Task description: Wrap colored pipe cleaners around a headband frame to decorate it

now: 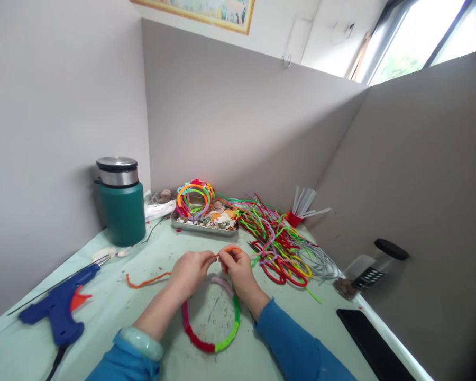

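Observation:
An orange pipe cleaner (148, 282) runs between my hands over the table, its loose end trailing to the left. My left hand (190, 271) is closed in a pinch on it. Close beside, my right hand (237, 269) pinches the same orange piece with thumb and fingers. Below the hands lies a ring (200, 345) wrapped in bands of pink, red, light green, dark green and pale lilac. Its upper part is partly hidden behind my hands, so I cannot tell whether the orange piece touches it.
Left stand a blue glue gun (59, 304) and a green flask (124, 211). At the back, a metal tray (206, 228) holds shells and finished rings (194, 198). Right are tangled pipe cleaners (275, 227), red-handled scissors (285, 272), a red cup of glue sticks (295, 219), a jar (375, 270) and a black slab (373, 344).

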A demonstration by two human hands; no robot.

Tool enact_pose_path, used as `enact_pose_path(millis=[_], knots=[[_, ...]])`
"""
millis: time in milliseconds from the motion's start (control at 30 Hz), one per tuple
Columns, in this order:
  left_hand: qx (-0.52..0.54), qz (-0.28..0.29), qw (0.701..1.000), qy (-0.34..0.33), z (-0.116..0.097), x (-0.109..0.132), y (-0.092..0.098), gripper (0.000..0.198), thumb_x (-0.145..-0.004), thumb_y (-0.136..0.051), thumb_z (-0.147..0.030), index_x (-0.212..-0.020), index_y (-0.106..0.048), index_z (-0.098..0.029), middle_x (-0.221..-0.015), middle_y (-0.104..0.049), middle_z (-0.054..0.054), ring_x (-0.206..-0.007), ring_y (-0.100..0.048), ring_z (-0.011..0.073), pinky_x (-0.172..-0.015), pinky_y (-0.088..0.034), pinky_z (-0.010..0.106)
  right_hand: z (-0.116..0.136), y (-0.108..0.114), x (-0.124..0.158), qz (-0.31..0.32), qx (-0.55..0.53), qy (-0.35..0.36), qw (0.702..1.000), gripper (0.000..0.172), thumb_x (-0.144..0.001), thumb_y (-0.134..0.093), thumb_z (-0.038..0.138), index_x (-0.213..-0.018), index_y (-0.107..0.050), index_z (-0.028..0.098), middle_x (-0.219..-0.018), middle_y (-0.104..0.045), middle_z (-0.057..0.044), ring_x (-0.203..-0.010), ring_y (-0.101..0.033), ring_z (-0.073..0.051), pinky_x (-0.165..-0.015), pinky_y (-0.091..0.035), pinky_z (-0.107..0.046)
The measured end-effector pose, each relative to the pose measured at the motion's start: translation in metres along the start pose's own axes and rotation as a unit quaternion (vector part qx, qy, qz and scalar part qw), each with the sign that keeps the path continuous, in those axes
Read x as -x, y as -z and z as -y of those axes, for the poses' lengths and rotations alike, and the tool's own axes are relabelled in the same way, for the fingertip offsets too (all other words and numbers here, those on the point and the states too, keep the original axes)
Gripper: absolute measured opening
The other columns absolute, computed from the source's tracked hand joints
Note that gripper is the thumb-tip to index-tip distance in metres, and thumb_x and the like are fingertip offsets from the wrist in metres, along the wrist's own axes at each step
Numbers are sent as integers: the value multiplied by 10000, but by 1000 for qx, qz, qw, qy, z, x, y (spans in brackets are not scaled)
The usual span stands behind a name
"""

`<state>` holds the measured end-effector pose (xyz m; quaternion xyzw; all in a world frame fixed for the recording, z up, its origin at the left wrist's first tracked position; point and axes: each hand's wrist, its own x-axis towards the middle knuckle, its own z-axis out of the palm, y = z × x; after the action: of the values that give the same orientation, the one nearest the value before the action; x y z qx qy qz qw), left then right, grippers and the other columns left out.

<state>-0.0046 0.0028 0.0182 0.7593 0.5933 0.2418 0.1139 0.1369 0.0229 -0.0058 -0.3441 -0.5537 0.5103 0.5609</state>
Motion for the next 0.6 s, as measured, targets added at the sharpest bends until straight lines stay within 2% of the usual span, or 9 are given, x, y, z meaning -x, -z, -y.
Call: enact_pose_path(millis=[133,233,333,400,600], knots=[[46,16,999,14,1,0,2,258,-839,-384,-352,-857,-621,-253,-647,-642,0,-614,-553,123,-567,-303,201,-6,6,-6,-43,-28,-44,998,196,-735,-572,314,-645,-530,145,-485,-450,51,-401,-369,-56,-386,-268,-184],[51,2,998,27,3,0,6,252,-838,-385,-345,-820,-614,-244,-651,-643,-9,-612,-550,116,-572,-310,197,-8,11,-10,-68,-55,-60,994,220,-728,-583,352,-667,-519,151,-540,-494,39,-389,-377,-49,-365,-264,-177],[30,-7,999,26,2,1,9,279,-842,-372,-348,-797,-627,-243,-650,-641,0,-592,-544,114,-569,-310,199,-7,10,-9,-23,-55,-79,995,252,-724,-588,398,-712,-533,153,-591,-535,21,-397,-406,-52,-353,-270,-172],[13,-10,999,28,1,1,10,285,-840,-377,-356,-823,-640,-248,-674,-654,16,-608,-555,125,-571,-311,208,-6,7,-7,0,-39,-90,995,265,-722,-591,408,-702,-539,150,-546,-525,26,-386,-406,-55,-349,-270,-172],[14,-9,1000,23,-1,1,5,283,-831,-397,-370,-938,-638,-268,-781,-685,41,-712,-594,160,-603,-321,222,-4,5,-5,0,-37,-94,995,237,-715,-598,369,-668,-534,146,-482,-493,43,-377,-401,-56,-347,-268,-170]])
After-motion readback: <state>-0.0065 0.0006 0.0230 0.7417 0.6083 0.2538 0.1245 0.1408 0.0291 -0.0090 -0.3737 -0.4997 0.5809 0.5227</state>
